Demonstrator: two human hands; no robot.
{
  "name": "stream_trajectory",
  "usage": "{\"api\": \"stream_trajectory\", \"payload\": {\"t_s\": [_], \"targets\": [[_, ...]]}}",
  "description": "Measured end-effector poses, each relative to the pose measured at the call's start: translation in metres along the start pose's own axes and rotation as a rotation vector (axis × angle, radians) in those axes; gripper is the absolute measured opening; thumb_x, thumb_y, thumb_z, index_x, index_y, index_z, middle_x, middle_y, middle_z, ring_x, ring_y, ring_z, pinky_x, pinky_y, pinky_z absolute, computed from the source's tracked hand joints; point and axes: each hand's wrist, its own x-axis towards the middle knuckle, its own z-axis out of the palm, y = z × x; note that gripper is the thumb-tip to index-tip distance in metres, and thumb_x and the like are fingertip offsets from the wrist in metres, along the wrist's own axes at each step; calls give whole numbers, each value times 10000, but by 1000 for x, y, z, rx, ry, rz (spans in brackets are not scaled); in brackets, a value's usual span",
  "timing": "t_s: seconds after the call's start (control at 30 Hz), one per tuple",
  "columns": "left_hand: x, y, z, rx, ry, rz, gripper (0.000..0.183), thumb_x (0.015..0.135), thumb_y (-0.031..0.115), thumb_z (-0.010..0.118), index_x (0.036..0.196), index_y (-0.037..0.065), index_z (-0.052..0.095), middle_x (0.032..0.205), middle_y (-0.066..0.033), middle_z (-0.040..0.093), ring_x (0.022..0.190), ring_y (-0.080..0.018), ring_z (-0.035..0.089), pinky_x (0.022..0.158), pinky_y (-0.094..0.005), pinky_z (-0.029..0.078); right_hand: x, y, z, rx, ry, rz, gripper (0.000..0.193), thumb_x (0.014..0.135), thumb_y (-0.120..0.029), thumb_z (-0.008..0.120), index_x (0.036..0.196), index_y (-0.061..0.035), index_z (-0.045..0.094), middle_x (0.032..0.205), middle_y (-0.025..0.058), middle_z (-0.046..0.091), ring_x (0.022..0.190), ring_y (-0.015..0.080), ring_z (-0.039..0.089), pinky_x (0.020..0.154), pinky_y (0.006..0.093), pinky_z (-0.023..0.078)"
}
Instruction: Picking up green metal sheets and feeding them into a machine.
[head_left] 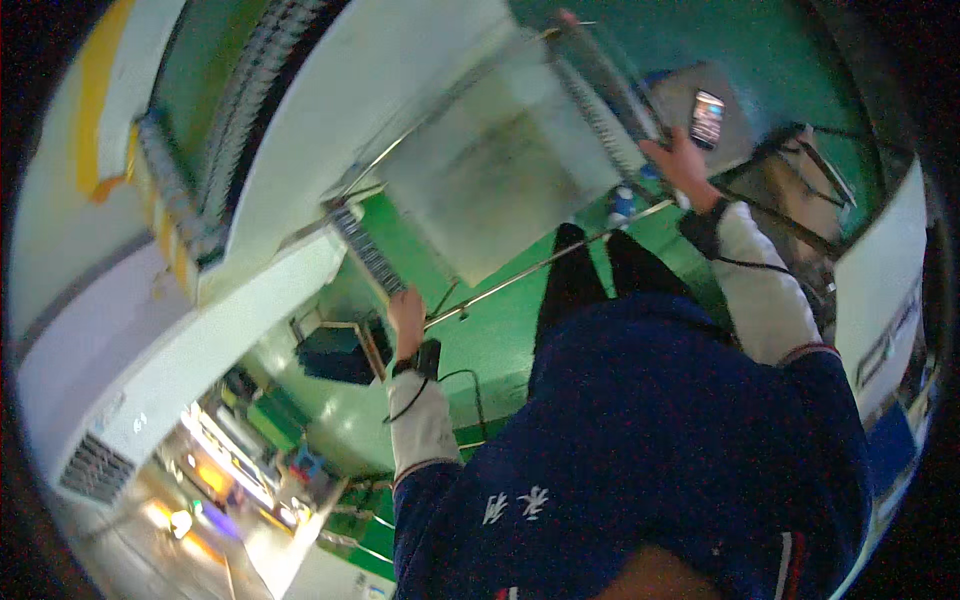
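A metal frame (pixel 485 293) with roller-like strips along its sides stands in front of me. Between the strips lies a pale, smudged flat panel (pixel 490 170). My left hand (pixel 406 312) is closed around the near end of the left strip (pixel 368 252). At the near end of the right-hand rail (pixel 605 75) is my right hand (pixel 683 168), its thumb turned left. It seems to grip the rail, though its fingers are blurred. Just beyond that hand a lit phone (pixel 707 118) rests on a grey-brown surface (pixel 735 90).
A large white machine (pixel 180 350) with a vent fills the left side, next to another roller strip (pixel 180 190). Dark bars (pixel 790 220) and a white panel (pixel 880 270) stand at the right. A dark box (pixel 340 352) sits on the green floor (pixel 500 350).
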Motion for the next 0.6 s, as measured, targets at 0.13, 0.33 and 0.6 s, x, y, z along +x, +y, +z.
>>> {"api": "stream_trajectory", "payload": {"t_s": [0.13,0.33,0.6], "targets": [[69,16,-69,-505,327,-289,302,721,301,557,794,10,601,668,-163,575,610,-299,538,580,-374,417,11,12,14,154,1,10,553,687,-440,623,966,15,478,848,151,579,785,262,558,668,354,418],[165,29,-113,-399,534,-67,298,728,279,581,854,9,588,654,-148,574,623,-276,555,587,-364,422,28,54,37,177,89,-32,602,674,-455,639,1033,-3,466,858,152,575,800,279,556,693,348,420],[261,13,-102,-370,329,-23,355,771,326,530,795,-25,578,754,-206,579,706,-367,545,640,-403,417,17,18,19,94,66,148,530,670,-414,648,983,-34,452,855,158,565,798,308,553,668,382,420]]}}
